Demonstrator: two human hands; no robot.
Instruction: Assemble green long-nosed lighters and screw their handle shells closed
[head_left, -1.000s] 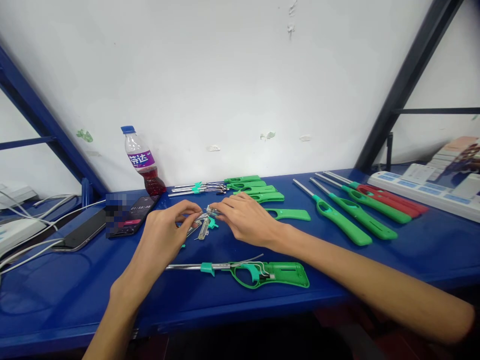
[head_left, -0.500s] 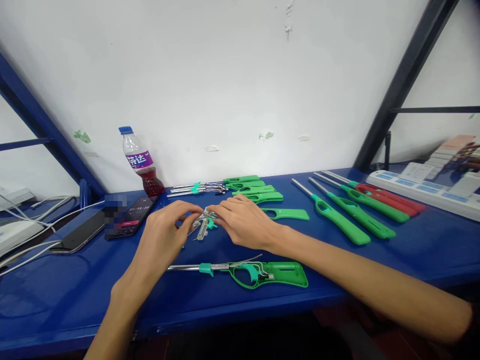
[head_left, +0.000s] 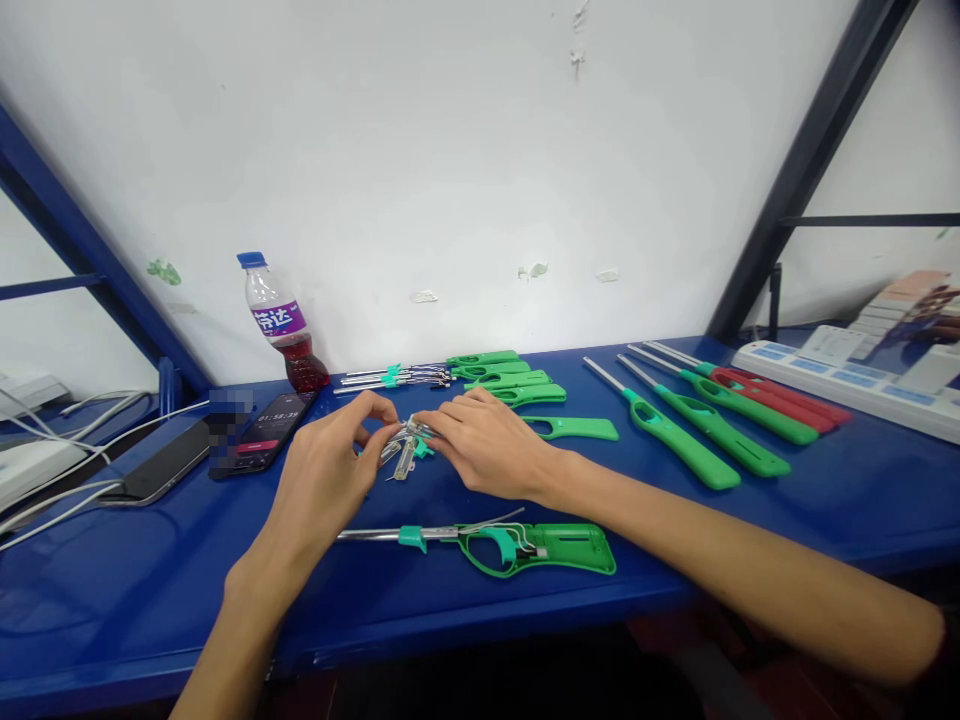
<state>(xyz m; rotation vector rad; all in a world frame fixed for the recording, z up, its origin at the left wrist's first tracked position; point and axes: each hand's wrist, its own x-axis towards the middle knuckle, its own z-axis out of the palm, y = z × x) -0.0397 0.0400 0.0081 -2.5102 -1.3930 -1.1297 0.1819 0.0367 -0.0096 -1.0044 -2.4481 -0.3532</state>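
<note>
My left hand [head_left: 330,460] is closed in a pinch at a small clear part [head_left: 411,428] at the middle of the blue table [head_left: 735,540]. Around the other side of that part, the fingers of my right hand [head_left: 491,440] are closed too; what exactly they grip is too small to tell. More clear pieces [head_left: 403,462] and a teal piece [head_left: 423,446] lie just below my fingertips. Nearer the front edge rests an open green lighter shell [head_left: 577,548], with a metal tube [head_left: 367,535], a teal collar [head_left: 412,537] and white wires.
Green shells [head_left: 517,378] and metal tubes [head_left: 375,380] lie along the wall. Finished-looking green lighters [head_left: 682,440] and red ones [head_left: 787,395] are at the right, beside a power strip [head_left: 855,385]. A bottle [head_left: 281,320] and phones [head_left: 274,425] stand or lie at the left.
My left fingers have shifted slightly around the small clear part. My right hand and the things on the table look unmoved.
</note>
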